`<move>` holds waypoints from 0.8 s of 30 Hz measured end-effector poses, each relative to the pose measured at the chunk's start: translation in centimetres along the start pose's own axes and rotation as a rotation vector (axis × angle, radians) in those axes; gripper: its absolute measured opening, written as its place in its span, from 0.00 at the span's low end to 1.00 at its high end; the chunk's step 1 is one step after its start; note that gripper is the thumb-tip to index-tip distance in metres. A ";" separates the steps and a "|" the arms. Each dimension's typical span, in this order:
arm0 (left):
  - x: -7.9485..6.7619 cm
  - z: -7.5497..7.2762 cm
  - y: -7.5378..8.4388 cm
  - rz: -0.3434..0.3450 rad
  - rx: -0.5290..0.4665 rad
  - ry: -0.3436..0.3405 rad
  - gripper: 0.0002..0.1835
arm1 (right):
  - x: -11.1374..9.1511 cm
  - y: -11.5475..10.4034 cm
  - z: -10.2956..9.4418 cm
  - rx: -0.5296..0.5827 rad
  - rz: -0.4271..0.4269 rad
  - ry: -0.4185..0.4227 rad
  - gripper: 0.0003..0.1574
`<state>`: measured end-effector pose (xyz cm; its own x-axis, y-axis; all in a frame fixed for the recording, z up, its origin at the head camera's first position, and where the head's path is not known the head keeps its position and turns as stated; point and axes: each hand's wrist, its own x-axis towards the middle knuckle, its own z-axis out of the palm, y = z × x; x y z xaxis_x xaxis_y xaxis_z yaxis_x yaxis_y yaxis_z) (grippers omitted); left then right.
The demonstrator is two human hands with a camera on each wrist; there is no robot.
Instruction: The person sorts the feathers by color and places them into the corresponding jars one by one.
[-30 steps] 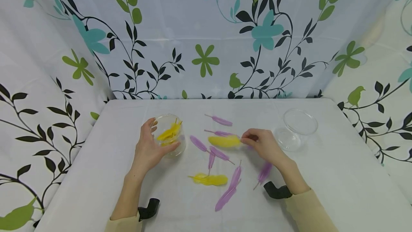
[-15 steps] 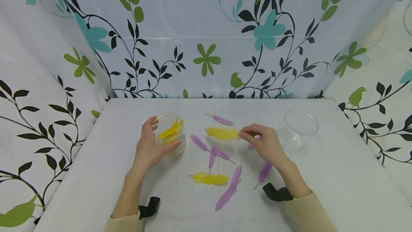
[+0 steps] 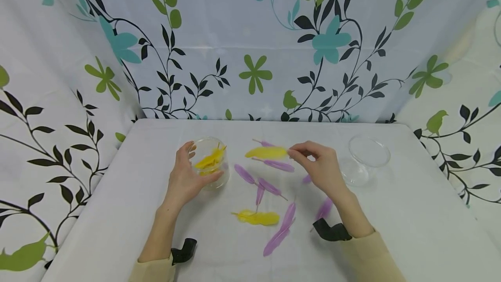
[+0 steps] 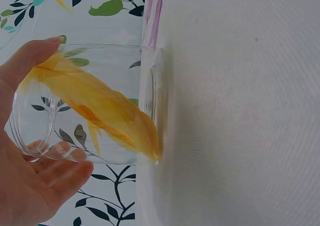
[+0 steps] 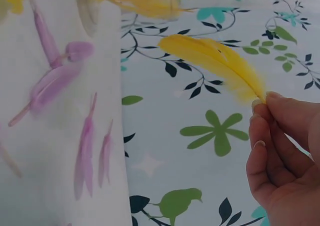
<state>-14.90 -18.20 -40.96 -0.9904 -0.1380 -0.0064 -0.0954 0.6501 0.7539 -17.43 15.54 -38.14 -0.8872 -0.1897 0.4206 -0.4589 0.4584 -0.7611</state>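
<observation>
In the head view my left hand (image 3: pixel 188 182) grips an upright clear glass jar (image 3: pixel 225 172) at the left, fingers behind and thumb in front. Several yellow feathers (image 4: pixel 100 93) lean inside the jar in the left wrist view. My right hand (image 3: pixel 322 164) pinches the quill of one yellow feather (image 3: pixel 266 152) between thumb and fingertips. That feather is raised above the table, pointing left with its tip free, and it overlaps a purple feather lying behind it. Another yellow feather (image 3: pixel 258 218) lies on the cloth nearer the front.
Several purple feathers lie about the middle, among them a front pair (image 3: pixel 279 232) and one beneath the right forearm (image 3: pixel 324 208). A second clear jar (image 3: pixel 354 175), with no feathers showing, stands at the right. White cloth covers the table (image 3: pixel 109 212); a patterned curtain (image 3: pixel 219 25) hangs behind.
My right hand has lifted the yellow feather up and away from the purple ones, moving slightly left. The left hand keeps its grip on the jar. The head view has shifted slightly.
</observation>
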 end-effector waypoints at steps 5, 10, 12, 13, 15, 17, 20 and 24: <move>0.0 0.0 0.0 0.002 -0.003 0.000 0.61 | 1.0 -1.5 0.2 0.071 -0.030 0.043 0.05; 0.0 0.0 0.0 0.005 -0.002 0.001 0.60 | 1.8 -3.1 0.7 0.141 -0.053 0.055 0.05; 0.0 0.0 0.0 0.002 0.000 0.003 0.61 | 2.0 -3.6 1.0 0.161 -0.068 0.055 0.05; 0.0 0.0 -0.1 0.001 0.001 0.003 0.61 | 2.1 -3.8 1.2 0.174 -0.077 0.054 0.06; 0.0 0.1 -0.1 -0.003 0.003 0.004 0.61 | 2.3 -4.2 1.5 0.202 -0.096 0.050 0.06; 0.0 0.1 -0.1 -0.002 0.005 0.003 0.62 | 2.5 -4.6 1.9 0.224 -0.115 0.044 0.06; 0.0 0.0 0.0 0.003 0.003 0.002 0.61 | 2.7 -4.9 2.5 0.234 -0.137 0.028 0.06; 0.0 0.0 0.0 0.006 -0.001 0.001 0.61 | 3.1 -5.4 3.3 0.228 -0.156 0.013 0.05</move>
<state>-14.91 -18.20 -40.95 -0.9910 -0.1342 -0.0012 -0.0890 0.6503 0.7544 -17.87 9.61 -34.34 -0.8051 -0.2308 0.5465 -0.5901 0.2173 -0.7775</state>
